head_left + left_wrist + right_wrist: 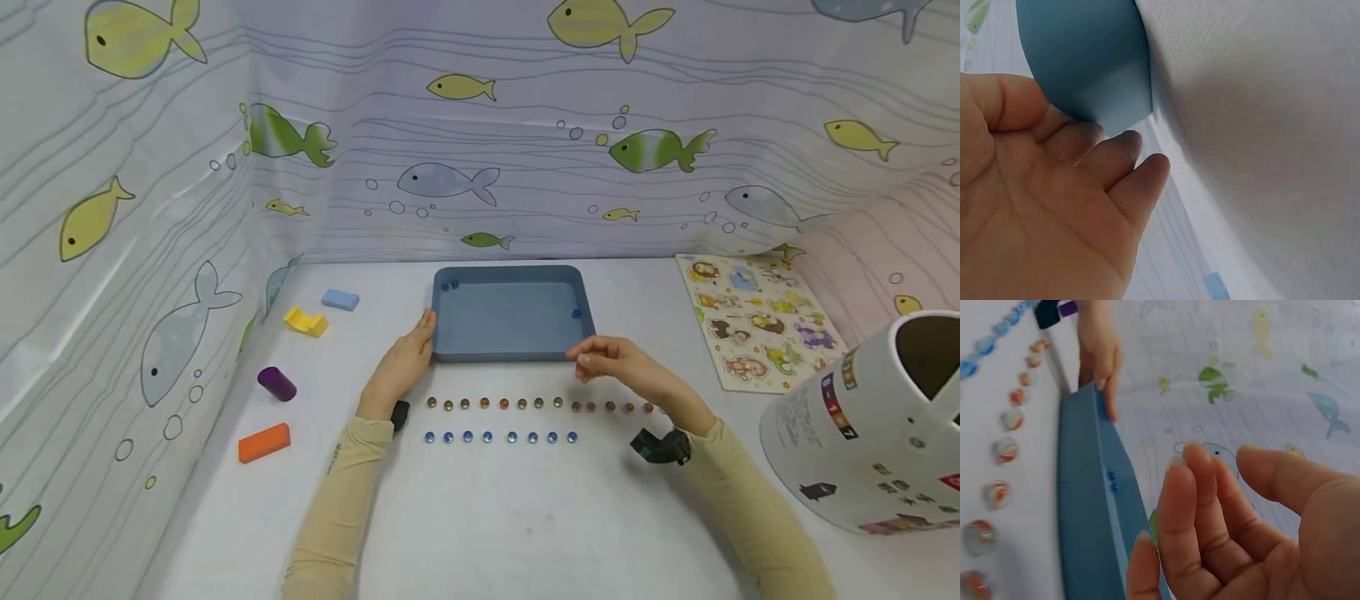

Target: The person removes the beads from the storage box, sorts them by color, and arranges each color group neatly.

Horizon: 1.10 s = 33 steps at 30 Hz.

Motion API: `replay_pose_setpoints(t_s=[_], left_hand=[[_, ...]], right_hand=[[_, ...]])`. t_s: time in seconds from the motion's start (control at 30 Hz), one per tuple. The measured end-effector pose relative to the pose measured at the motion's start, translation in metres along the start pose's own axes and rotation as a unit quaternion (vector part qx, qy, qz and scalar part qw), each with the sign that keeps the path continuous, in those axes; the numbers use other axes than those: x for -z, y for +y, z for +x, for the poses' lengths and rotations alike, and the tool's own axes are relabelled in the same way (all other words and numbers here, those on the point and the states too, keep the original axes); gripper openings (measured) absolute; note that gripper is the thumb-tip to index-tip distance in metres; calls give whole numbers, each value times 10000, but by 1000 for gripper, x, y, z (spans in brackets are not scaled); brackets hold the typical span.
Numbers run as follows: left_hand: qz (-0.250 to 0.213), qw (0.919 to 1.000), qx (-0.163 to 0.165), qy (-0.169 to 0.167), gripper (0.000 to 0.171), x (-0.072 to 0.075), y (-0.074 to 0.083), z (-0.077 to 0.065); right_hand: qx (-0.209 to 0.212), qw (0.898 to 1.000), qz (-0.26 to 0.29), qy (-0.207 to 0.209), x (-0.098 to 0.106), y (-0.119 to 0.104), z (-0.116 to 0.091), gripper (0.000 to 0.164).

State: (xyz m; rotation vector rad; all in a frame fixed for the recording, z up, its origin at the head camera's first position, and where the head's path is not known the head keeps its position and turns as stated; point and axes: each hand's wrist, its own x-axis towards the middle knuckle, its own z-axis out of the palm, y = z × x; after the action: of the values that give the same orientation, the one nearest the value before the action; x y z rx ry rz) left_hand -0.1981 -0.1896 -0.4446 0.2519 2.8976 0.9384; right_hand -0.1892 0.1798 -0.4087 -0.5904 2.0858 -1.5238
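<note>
A blue-grey tray lies on the white table, with two small dark blue beads at its far left corner and another blue bead near its right wall. My left hand rests against the tray's left side; in the left wrist view its fingers lie by the tray's outer corner. By the near right corner is my right hand, its fingers loosely bent with nothing visible between them. Nearer me run a row of orange-brown glass marbles and a row of blue glass marbles.
At left are a blue block, a yellow curved block, a purple cylinder and an orange block. A sticker sheet and a large white bucket stand at right. Fish-print cloth hangs behind.
</note>
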Motion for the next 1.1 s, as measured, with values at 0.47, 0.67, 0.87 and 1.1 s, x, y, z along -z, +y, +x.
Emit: replay_pose_setpoints(t_s=[0.47, 0.67, 0.87, 1.1], left_hand=[[-7, 10000, 24, 2, 52, -2, -4, -1], [-5, 10000, -22, 17, 52, 1, -3, -1], [-28, 10000, -41, 61, 52, 4, -2, -2], [-5, 10000, -69, -25, 51, 5, -1, -3]], right_hand=[[-1231, 9866, 584, 899, 4, 7, 94, 48], [-1609, 9741, 196, 1579, 3, 7, 114, 47], [-1277, 9620, -251, 2399, 6, 10, 131, 49], [-168, 9538, -586, 2940, 8, 23, 146, 51]])
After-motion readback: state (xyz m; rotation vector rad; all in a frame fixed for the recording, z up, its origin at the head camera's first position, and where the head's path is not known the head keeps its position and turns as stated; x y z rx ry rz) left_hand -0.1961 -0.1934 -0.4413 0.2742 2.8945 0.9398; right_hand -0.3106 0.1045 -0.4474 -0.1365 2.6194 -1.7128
